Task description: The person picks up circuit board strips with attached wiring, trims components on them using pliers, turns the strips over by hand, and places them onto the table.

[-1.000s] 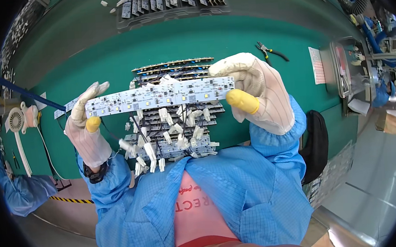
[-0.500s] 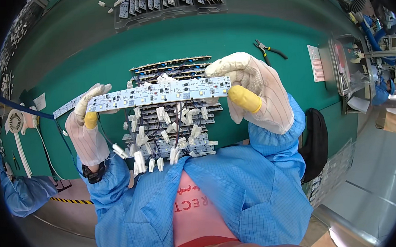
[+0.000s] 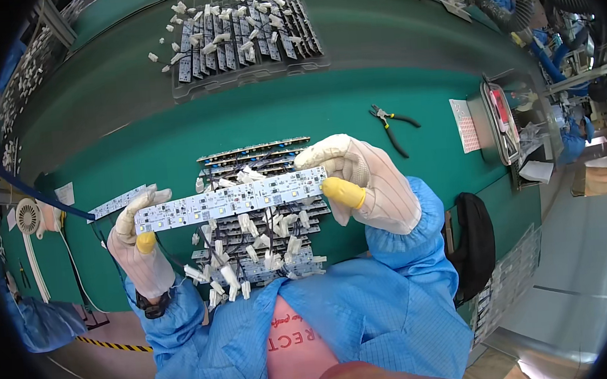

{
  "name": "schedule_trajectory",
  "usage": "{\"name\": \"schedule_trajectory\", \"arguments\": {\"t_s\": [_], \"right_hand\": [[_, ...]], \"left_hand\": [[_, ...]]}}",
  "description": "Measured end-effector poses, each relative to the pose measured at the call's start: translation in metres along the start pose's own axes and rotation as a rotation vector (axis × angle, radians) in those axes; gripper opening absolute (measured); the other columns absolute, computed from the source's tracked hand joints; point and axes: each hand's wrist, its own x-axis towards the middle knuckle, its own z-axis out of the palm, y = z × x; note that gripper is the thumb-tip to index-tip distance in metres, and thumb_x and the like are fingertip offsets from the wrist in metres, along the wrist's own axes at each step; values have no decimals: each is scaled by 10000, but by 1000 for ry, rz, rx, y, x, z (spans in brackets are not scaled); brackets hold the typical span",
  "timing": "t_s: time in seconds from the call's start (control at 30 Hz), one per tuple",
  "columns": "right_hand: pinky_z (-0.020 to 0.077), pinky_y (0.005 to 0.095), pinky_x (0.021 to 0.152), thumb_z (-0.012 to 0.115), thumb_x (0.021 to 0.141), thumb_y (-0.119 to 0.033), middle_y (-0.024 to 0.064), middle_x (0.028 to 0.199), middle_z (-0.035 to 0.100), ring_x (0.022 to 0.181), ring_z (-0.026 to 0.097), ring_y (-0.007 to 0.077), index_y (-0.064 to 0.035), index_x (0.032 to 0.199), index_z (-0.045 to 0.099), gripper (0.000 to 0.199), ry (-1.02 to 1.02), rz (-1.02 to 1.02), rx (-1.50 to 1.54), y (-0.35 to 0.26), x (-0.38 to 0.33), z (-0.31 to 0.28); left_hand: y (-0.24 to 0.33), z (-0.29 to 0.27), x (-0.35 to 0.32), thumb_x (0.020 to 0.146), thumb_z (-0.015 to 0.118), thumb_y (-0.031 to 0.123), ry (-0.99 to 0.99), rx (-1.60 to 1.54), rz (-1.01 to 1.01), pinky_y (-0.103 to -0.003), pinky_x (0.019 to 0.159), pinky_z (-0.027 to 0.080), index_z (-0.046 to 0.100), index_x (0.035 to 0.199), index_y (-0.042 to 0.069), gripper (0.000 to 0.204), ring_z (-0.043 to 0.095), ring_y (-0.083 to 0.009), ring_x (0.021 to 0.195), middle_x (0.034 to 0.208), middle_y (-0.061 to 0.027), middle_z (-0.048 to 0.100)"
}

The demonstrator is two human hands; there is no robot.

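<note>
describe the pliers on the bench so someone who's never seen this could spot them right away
Start at the green bench mat and look right of the white-gloved right hand. The pliers lie there flat and alone, short of the metal tray at the edge. They are the only hand tool, with dark handles, unlike the white circuit strips.

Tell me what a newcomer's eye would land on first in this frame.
A long white LED strip board held level at mid-frame, gripped at its ends by the gloved left hand and right hand, each thumb capped in yellow. Beneath it on the green table lies a pile of similar boards with white connectors. A tray of more boards sits at the far edge.
</note>
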Motion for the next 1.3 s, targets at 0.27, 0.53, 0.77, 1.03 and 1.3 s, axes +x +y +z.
{"name": "schedule_trajectory", "arguments": {"t_s": [0.27,0.53,0.77,1.03,1.3], "right_hand": [[382,158,434,637,857,-301,101,802,642,475,491,42,31,1135,517,450,-41,33,31,2,3,-6],[354,182,424,637,827,-230,55,756,596,457,470,54,19,1126,518,407,26,33,-72,-3,5,2],[348,203,467,558,855,-167,48,755,576,497,461,62,-15,1129,536,314,18,-53,-142,6,7,-3],[342,184,455,602,858,-313,54,834,598,490,454,54,32,1151,501,463,32,-168,-9,25,13,-12],[453,223,689,630,851,-290,81,903,624,722,580,109,48,1143,494,467,164,-184,-98,21,11,0]], "left_hand": [[4,-2,5,886,577,317,-49,93,-130,-311,832,478,635,1027,-22,372,642,-200,864,930,-167,675],[-5,0,2,809,674,365,58,42,-76,-311,890,446,593,1108,-36,507,625,-216,922,1005,-173,652],[7,9,0,796,702,301,-13,-125,-35,-258,659,493,571,1132,-40,496,630,-190,797,967,-190,650],[16,9,-6,782,708,277,-112,-115,27,-286,646,543,579,1086,-34,454,663,-219,752,876,-221,658],[12,2,-5,775,707,275,-150,-11,103,-388,905,448,613,1065,16,400,621,-260,928,895,-183,668]]}}
